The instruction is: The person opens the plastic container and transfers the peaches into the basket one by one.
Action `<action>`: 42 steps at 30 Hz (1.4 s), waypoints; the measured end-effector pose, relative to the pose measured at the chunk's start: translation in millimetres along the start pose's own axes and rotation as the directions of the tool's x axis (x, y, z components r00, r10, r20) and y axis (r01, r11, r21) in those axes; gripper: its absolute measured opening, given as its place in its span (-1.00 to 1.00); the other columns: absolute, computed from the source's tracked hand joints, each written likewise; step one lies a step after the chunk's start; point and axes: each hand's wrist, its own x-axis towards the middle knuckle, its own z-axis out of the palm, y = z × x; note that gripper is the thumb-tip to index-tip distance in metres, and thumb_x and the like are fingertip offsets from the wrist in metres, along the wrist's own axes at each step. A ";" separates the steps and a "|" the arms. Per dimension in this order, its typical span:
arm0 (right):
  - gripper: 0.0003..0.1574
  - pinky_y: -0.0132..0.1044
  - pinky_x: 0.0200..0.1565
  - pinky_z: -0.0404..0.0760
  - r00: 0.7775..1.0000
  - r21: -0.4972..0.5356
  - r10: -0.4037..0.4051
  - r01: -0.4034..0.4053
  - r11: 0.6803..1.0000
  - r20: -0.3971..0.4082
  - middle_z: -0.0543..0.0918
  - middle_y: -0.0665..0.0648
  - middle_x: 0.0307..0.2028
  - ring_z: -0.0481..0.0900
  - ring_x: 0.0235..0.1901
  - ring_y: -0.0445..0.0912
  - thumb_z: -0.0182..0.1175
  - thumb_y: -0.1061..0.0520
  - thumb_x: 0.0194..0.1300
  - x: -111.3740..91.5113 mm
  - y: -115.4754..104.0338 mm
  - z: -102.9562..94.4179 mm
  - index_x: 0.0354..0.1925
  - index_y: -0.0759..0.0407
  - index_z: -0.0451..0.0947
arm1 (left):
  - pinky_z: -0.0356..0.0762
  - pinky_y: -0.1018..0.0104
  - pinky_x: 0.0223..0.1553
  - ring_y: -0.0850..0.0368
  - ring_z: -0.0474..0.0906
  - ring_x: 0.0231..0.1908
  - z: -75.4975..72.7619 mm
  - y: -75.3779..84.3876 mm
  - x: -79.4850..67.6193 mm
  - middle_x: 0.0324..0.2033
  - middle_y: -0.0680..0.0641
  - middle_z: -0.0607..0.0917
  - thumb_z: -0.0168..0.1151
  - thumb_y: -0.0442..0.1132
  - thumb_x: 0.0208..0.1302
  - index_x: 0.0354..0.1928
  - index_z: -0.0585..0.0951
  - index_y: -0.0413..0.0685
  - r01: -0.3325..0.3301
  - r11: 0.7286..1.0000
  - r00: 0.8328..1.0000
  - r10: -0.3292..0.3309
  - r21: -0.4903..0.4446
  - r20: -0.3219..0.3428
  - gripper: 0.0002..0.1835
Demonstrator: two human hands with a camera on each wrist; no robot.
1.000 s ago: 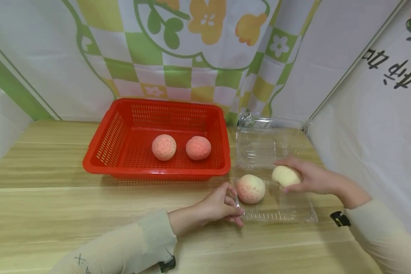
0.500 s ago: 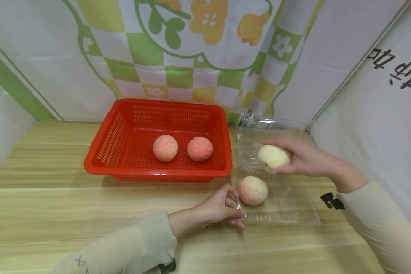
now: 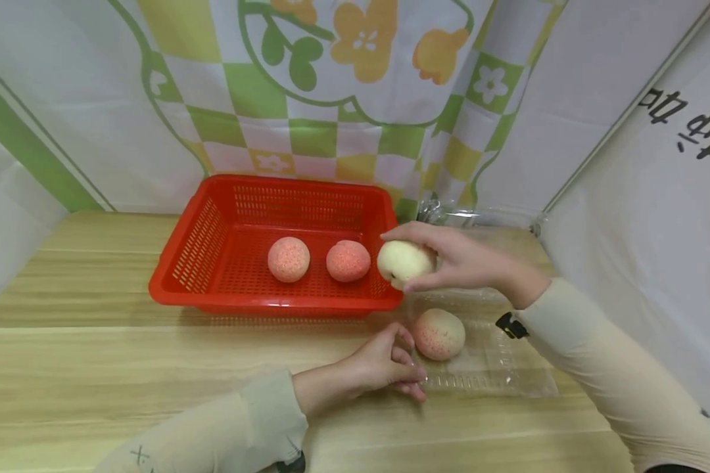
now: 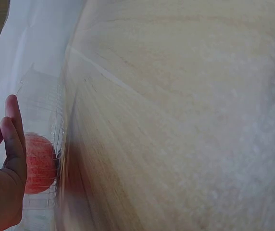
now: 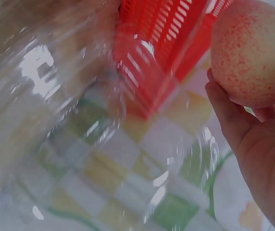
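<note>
In the head view my right hand (image 3: 461,256) grips a pale peach (image 3: 405,261) above the right rim of the red basket (image 3: 284,303). The right wrist view shows that peach (image 5: 253,53) with red speckles on its side, my fingers curled round it. My left hand (image 3: 384,364) pinches the left edge of a clear plastic clamshell box (image 3: 485,381) whose lid is folded back. One blushed peach (image 3: 440,335) lies in the box beside my left fingertips. Two pinker peaches, a left one (image 3: 288,259) and a right one (image 3: 348,261), sit inside the basket.
Everything stands on a wood-grain table (image 3: 154,381). A checked curtain (image 3: 313,131) hangs right behind the basket, and a white wall sheet (image 3: 657,217) closes off the right side. The raised clear lid (image 3: 479,215) stands behind my right hand.
My right hand has carried the pale peach up out of the clear box and leftward to the basket's right rim. My left hand has stayed at the box edge.
</note>
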 end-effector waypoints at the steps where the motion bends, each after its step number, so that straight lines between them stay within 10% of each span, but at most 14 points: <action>1: -0.15 -0.18 -0.03 0.64 1.000 0.015 0.000 0.000 1.000 0.000 0.54 0.00 0.22 0.57 0.00 -0.11 0.52 0.03 0.09 4.7 -0.4 2.6 0.31 0.01 0.42 | 0.72 0.36 -0.43 -0.19 0.77 -0.42 0.0 -0.3 -0.1 -0.55 -0.10 0.63 0.22 -0.59 0.23 -0.01 0.24 -0.30 0.001 1.000 1.000 -0.001 -0.001 0.000 -0.59; 17: -0.14 -0.20 0.07 0.58 0.997 0.003 -0.037 0.036 0.999 0.068 0.48 0.07 0.25 0.53 0.08 -0.09 0.48 0.01 0.14 50.5 13.0 41.9 0.34 0.16 0.38 | 0.71 0.39 -0.42 -0.14 0.77 -0.41 -2.0 -1.7 -2.2 -0.50 -0.12 0.65 0.19 -0.58 0.26 -0.04 0.23 -0.22 0.009 1.000 1.000 -0.008 -0.021 0.020 -0.61; 29: -0.23 -0.25 -0.03 0.56 0.965 -0.177 0.055 -0.009 0.984 0.255 0.52 0.07 0.08 0.54 -0.12 -0.10 0.38 -0.10 0.20 70.3 7.8 46.2 0.30 0.09 0.40 | 0.71 0.38 -0.41 -0.04 0.77 -0.44 -1.8 -1.6 -1.8 -0.49 -0.12 0.65 0.15 -0.59 0.27 -0.01 0.22 -0.25 0.013 0.999 0.999 -0.012 -0.034 0.034 -0.62; 42: -0.27 -0.15 0.05 0.57 0.956 -0.275 0.093 -0.013 0.961 0.278 0.50 0.02 0.20 0.57 -0.11 -0.05 0.38 -0.07 0.19 76.1 11.5 49.2 0.29 -0.02 0.41 | 0.68 0.44 -0.45 -0.09 0.78 -0.42 -2.4 -0.3 -1.9 -0.47 -0.15 0.68 0.18 -0.57 0.27 0.00 0.22 -0.26 0.020 1.000 1.000 -0.020 -0.016 0.024 -0.61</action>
